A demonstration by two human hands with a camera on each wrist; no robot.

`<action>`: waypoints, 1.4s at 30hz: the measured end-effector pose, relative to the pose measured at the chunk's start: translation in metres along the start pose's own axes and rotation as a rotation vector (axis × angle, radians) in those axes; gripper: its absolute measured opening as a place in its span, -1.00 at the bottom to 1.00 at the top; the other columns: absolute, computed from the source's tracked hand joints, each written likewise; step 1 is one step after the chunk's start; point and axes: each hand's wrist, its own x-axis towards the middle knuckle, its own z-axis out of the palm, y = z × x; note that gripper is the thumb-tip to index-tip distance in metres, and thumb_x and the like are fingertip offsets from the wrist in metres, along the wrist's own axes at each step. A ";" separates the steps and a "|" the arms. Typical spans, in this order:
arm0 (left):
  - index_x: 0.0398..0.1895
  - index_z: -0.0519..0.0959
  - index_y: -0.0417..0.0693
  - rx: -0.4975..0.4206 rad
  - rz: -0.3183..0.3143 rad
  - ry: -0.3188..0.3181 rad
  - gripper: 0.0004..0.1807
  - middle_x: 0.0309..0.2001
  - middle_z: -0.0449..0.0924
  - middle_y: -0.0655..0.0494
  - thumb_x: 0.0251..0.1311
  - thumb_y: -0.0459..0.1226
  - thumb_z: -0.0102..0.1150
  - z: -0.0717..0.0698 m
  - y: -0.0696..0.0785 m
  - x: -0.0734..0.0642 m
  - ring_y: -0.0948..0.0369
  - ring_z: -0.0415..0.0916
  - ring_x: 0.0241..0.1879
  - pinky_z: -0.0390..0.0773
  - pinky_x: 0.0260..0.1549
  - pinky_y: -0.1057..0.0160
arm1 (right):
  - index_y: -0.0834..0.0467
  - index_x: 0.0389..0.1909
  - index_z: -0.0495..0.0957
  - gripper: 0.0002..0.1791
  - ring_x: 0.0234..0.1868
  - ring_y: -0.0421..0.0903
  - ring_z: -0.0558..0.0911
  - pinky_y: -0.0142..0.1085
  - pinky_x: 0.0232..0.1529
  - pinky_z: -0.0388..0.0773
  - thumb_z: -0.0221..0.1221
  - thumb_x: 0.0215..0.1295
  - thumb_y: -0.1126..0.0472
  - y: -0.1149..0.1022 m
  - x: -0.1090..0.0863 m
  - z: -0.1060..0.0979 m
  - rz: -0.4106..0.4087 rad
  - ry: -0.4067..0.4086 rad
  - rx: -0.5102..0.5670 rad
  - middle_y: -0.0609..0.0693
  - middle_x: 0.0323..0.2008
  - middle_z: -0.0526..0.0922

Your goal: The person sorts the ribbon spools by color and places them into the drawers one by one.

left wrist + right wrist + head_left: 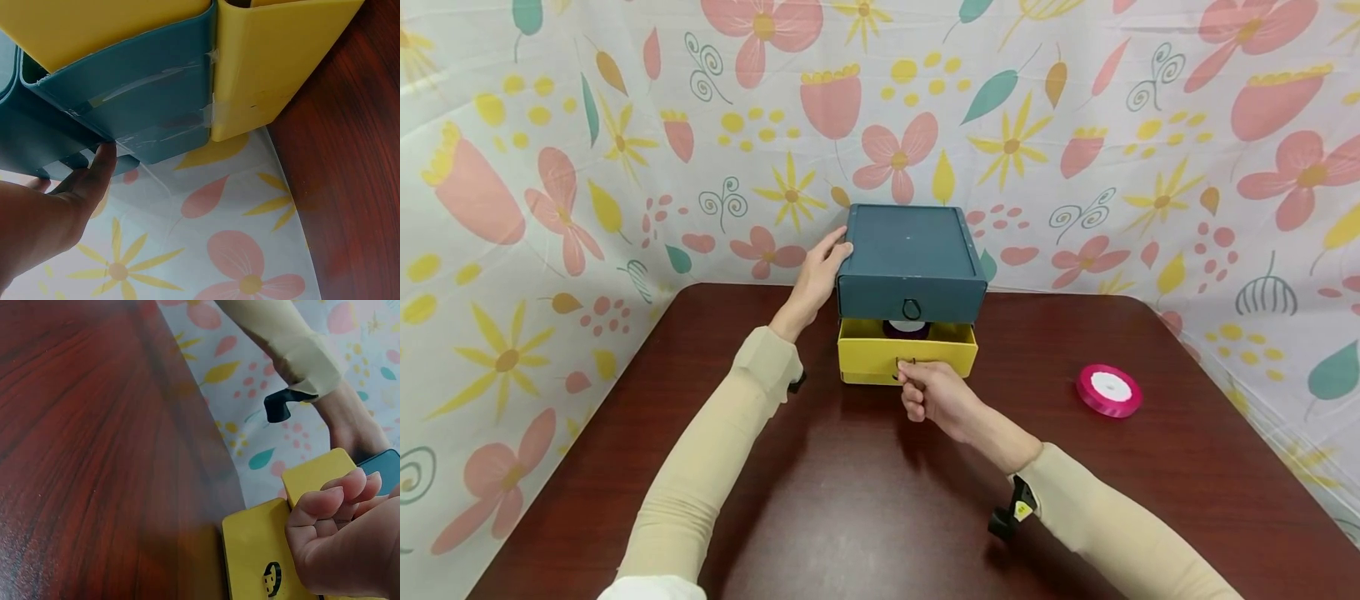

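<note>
A stack of drawer boxes stands at the table's far side. On top is a teal box (910,242) with a black loop on its front. Under it, a yellow drawer (872,333) is pulled part way out, with a dark purple ribbon spool (906,328) inside. My right hand (940,396) pinches that drawer's loop handle, mostly hidden by the fingertips. Lower, another yellow drawer (253,550) carries its own black loop (272,579). My left hand (820,271) rests against the left side of the top teal box, its fingers (103,165) extended along the wall.
A pink ribbon spool (1109,390) with a white centre lies on the dark wooden table (850,500), right of the stack. Behind the table hangs a flower-patterned cloth (1037,167). Wrist cameras (1011,512) are strapped over beige sleeves.
</note>
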 end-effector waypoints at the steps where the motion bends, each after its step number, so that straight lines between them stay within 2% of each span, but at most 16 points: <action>1: 0.50 0.12 0.25 0.000 0.001 0.000 -0.41 0.51 0.06 0.16 0.45 0.04 -0.19 0.000 0.000 0.000 0.12 0.04 0.49 0.13 0.43 -0.02 | 0.17 -0.41 0.37 -0.71 -0.70 -0.20 0.27 -0.38 -0.57 0.27 -0.10 0.52 0.13 0.000 0.001 0.000 0.001 0.004 0.000 -0.11 -0.75 0.23; 20: 0.50 0.12 0.26 0.006 -0.006 0.000 -0.42 0.51 0.07 0.16 0.45 0.04 -0.19 0.000 0.002 -0.001 0.12 0.04 0.49 0.12 0.43 -0.03 | 0.26 -0.32 0.31 -0.70 -0.69 -0.18 0.27 -0.36 -0.57 0.25 -0.13 0.54 0.11 -0.004 0.012 -0.006 -0.002 0.003 -0.018 -0.11 -0.74 0.20; 35: 0.51 0.11 0.27 0.001 -0.014 0.002 -0.41 0.52 0.05 0.17 0.45 0.04 -0.19 0.000 0.001 -0.001 0.12 0.03 0.50 0.13 0.43 -0.03 | 0.24 -0.32 0.33 -0.71 -0.68 -0.17 0.26 -0.37 -0.56 0.24 -0.14 0.54 0.11 -0.007 0.019 -0.007 -0.002 0.004 -0.020 -0.10 -0.71 0.18; 42: 0.51 0.11 0.25 0.015 -0.013 0.008 -0.42 0.52 0.05 0.17 0.46 0.04 -0.19 0.001 0.001 -0.001 0.12 0.03 0.50 0.12 0.43 -0.02 | 0.17 -0.39 0.34 -0.70 -0.67 -0.16 0.25 -0.34 -0.55 0.21 -0.16 0.55 0.11 -0.007 0.022 -0.008 -0.017 0.001 -0.014 -0.10 -0.70 0.16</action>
